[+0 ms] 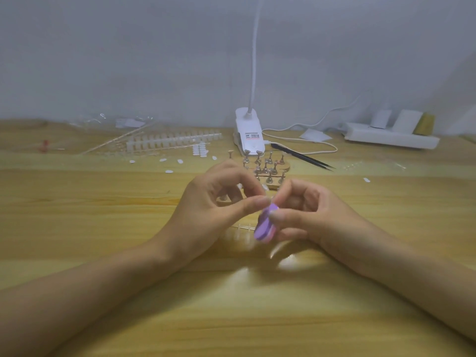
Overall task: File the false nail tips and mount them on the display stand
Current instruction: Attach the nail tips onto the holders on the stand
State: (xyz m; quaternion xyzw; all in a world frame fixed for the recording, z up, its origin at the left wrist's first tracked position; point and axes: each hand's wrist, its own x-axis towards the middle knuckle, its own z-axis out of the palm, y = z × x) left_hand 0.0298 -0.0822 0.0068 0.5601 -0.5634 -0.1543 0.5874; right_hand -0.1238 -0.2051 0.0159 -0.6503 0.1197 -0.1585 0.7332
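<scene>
Right hand (306,215) pinches purple file (263,228), long axis tilted away.

We cannot tell what our left hand (216,202) pinches; it hides the front of the display stand (269,167); the top edge cuts the lamp neck (255,60).

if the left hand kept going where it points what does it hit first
Likely the purple file held by the right hand; the left hand nearly touches it, depth unclear.
</scene>
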